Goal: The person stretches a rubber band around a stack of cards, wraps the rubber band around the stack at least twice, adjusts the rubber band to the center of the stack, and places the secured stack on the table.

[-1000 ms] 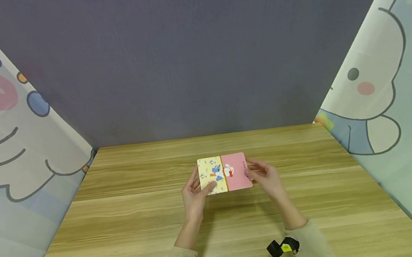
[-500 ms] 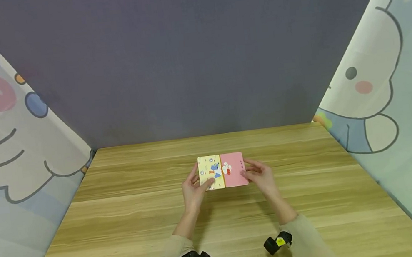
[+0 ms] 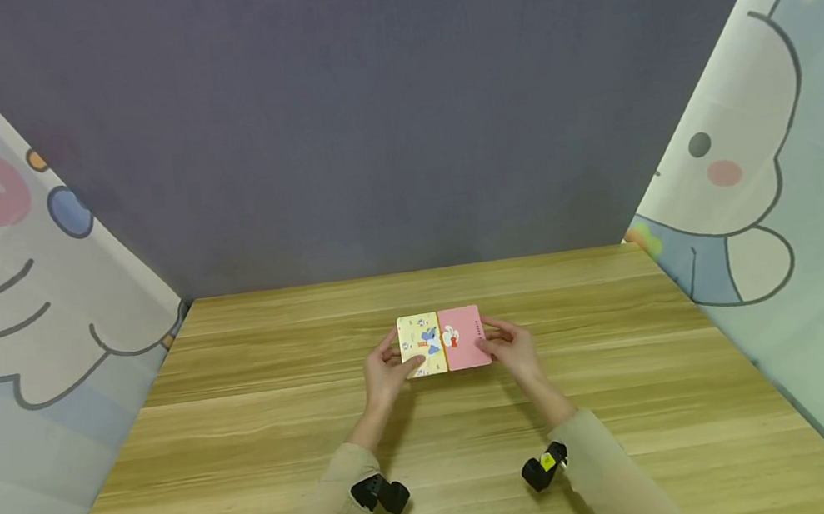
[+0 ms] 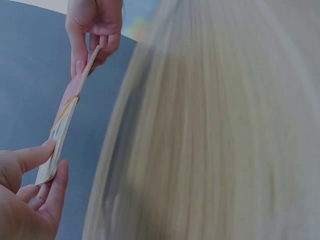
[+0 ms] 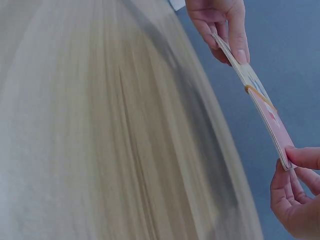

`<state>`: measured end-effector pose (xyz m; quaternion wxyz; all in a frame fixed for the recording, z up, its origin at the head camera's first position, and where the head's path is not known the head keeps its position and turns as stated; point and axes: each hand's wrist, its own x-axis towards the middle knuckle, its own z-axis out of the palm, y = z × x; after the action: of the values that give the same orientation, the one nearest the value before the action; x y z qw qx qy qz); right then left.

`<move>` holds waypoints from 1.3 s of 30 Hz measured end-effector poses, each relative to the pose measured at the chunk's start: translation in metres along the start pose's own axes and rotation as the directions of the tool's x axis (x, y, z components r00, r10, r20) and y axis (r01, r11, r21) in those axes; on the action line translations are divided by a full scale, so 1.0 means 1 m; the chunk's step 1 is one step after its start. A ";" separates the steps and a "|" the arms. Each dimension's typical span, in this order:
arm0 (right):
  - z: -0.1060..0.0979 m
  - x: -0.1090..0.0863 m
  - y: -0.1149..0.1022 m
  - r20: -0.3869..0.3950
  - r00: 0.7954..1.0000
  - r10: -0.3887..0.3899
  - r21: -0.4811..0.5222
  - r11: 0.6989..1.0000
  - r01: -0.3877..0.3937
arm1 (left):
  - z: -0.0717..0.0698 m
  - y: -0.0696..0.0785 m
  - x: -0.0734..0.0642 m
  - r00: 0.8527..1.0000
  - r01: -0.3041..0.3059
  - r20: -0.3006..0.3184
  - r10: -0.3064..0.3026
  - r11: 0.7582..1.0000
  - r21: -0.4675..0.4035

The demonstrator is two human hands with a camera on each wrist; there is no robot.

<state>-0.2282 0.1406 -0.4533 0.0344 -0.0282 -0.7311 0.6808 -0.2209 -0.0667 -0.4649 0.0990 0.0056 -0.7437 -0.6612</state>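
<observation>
A thin notebook, half yellow and half pink with cartoon figures, is held above the table by both hands. An orange rubber band runs round its middle, where the two colours meet. My left hand pinches the yellow end, thumb on the upper face and fingers beneath. The pink end is pinched by my right hand in the same way. Seen edge-on in the left wrist view, the notebook shows thin layers, and the fingers of my left hand spread under it.
The wood-grain table spreads around and below the hands. A dark grey panel rises behind it, and cartoon-printed curtains flank both sides. Black wrist cameras sit over the beige sleeves.
The right hand and the pink end have shifted a little left, and the notebook looks slightly smaller in the head view. Both forearms reach further forward. Both hands keep their hold.
</observation>
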 end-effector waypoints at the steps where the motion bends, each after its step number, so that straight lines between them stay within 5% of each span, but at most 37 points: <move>1: 0.000 0.002 0.001 0.000 1.000 0.020 -0.013 1.000 -0.020 | 0.000 -0.001 0.002 1.000 0.000 0.007 0.000 1.000 0.021; 6: -0.001 0.009 0.006 -0.013 0.997 0.071 -0.067 0.995 -0.072 | 0.001 -0.007 0.009 0.999 -0.010 0.042 0.005 0.994 0.110; 15: -0.002 0.023 0.018 -0.031 0.999 0.045 -0.192 0.980 -0.050 | 0.003 -0.018 0.019 0.996 -0.019 0.088 0.003 0.983 0.180; 22: -0.001 0.028 0.023 -0.024 0.999 0.043 -0.234 0.971 -0.047 | 0.006 -0.024 0.026 0.993 0.053 0.089 -0.075 0.972 0.228; 27: -0.002 0.032 0.032 0.003 0.999 0.033 -0.225 0.974 -0.032 | 0.007 -0.025 0.027 0.995 0.049 0.075 -0.072 0.961 0.272; 31: -0.004 0.036 0.039 0.037 0.999 -0.030 -0.210 0.977 0.037 | 0.007 -0.026 0.026 0.996 0.045 0.064 -0.063 0.966 0.256; 39: 0.001 0.029 0.027 -0.002 0.999 0.048 -0.304 0.951 -0.046 | 0.005 -0.029 0.024 0.996 0.060 0.062 -0.071 0.984 0.165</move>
<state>-0.2576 0.1444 -0.4795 0.0113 -0.0487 -0.8264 0.5609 -0.2483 -0.0691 -0.4905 0.0512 0.0158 -0.7976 -0.6008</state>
